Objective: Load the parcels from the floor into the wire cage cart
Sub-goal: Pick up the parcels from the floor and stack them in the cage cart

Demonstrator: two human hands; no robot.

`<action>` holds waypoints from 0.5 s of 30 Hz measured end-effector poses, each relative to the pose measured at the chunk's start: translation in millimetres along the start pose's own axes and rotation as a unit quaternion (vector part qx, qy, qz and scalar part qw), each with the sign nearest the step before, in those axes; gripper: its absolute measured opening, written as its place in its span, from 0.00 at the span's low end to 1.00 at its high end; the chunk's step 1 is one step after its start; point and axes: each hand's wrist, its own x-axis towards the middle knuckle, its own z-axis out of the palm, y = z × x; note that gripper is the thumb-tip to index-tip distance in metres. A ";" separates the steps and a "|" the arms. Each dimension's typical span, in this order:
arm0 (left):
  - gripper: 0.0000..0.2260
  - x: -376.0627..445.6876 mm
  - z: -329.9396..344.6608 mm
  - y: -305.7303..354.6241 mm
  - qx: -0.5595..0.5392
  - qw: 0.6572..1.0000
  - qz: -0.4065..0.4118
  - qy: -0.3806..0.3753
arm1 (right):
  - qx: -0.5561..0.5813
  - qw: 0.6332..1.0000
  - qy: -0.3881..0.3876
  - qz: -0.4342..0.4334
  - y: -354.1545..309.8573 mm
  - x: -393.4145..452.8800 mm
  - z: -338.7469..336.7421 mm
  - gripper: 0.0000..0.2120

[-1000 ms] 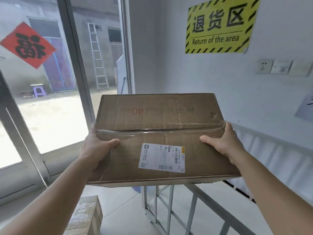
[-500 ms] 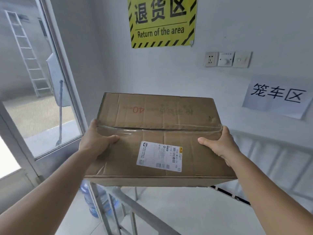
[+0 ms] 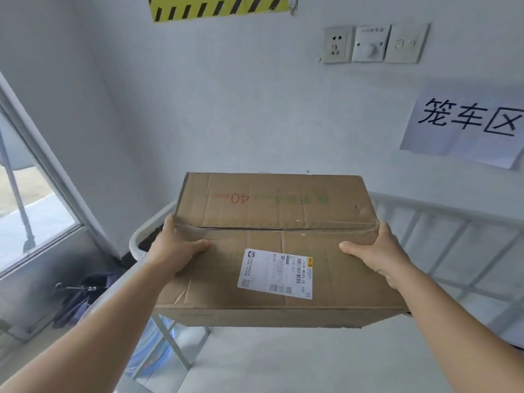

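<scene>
Both hands, left (image 3: 173, 251) & right (image 3: 377, 252), gripped cardboard parcel (image 3: 272, 248) at its sides, thumbs on top, held above cage cart (image 3: 442, 248).

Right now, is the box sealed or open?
Sealed: clear tape runs along the closed flaps of the box.

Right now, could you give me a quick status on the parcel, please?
Left hand and right hand grip the cardboard box by its sides. Box held above the cage cart. Nothing seen blocking.
</scene>
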 end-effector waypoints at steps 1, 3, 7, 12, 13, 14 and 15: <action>0.40 13.2 7.2 -2.1 0.003 1.000 0.000 -0.014 | 0.000 1.000 0.001 0.017 2.2 5.7 6.5 0.51; 0.42 39.9 21.5 -8.4 0.000 0.999 -0.007 -0.045 | -0.001 0.999 0.001 0.047 7.3 16.7 20.3 0.52; 0.45 94.6 49.1 -23.5 0.012 0.995 -0.013 -0.101 | 0.001 0.994 0.012 0.105 15.3 37.0 50.5 0.54; 0.44 145.1 81.4 -39.2 0.038 0.987 -0.015 -0.154 | 0.009 0.986 0.022 0.166 28.9 58.1 88.1 0.51; 0.45 155.1 87.7 -42.3 0.046 0.985 -0.015 -0.163 | 0.010 0.984 0.026 0.176 32.5 62.2 95.4 0.50; 0.45 164.7 94.3 -45.6 0.049 0.984 -0.017 -0.172 | 0.011 0.982 0.025 0.186 37.9 67.1 102.7 0.49; 0.45 174.1 101.0 -49.3 0.054 0.982 -0.021 -0.180 | 0.013 0.980 0.022 0.196 43.2 71.5 109.3 0.48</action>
